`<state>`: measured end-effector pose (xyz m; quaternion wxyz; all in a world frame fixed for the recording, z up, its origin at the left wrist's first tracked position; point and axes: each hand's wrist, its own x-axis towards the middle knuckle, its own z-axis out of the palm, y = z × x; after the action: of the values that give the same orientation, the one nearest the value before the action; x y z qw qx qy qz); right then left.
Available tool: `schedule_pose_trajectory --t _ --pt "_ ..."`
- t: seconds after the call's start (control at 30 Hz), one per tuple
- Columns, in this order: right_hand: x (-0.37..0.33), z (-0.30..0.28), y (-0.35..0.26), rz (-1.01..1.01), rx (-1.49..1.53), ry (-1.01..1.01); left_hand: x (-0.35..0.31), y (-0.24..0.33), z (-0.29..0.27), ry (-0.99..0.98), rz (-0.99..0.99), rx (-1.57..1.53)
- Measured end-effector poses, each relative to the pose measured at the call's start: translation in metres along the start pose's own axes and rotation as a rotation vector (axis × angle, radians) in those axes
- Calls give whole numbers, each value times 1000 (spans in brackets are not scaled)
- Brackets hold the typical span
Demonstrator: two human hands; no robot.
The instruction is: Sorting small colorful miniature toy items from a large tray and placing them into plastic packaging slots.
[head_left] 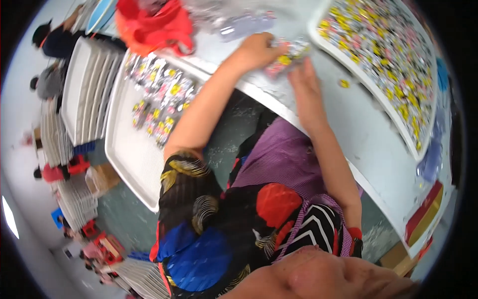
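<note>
A clear plastic pack (286, 60) of small yellow, pink and silver pieces is held over the white table (343, 119). My left hand (256, 52) is closed on its left side, with the thumb across its top. My right hand (304, 82) has its fingers stretched out along the pack's lower right edge, its fingertips close to it or touching; the blur hides which. One small loose yellow piece (344, 83) lies on the table to the right of this hand.
A large white tray (366, 67) of loose yellow, pink and silver pieces stands at right. Filled packs (162, 94) lie in another white tray (132, 169) at left. Red bags (154, 27) and clear plastic bags (246, 25) lie at the table's far side. Stacked trays (87, 92) and other people are farther left.
</note>
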<state>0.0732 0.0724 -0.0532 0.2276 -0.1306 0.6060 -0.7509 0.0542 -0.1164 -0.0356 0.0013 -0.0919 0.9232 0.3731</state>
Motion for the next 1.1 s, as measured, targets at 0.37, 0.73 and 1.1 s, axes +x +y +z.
schedule_pose_trajectory --t 0.37,0.73,1.1 --pt "-15 20 -8 10 89 89 -23 11 9 -5 -97 -579" --pt "-46 22 -15 -332 -133 -112 -199 -106 -123 339 -273 -978" --pt "-56 33 -10 -260 -63 -109 -312 -232 -172 284 -704 -472"
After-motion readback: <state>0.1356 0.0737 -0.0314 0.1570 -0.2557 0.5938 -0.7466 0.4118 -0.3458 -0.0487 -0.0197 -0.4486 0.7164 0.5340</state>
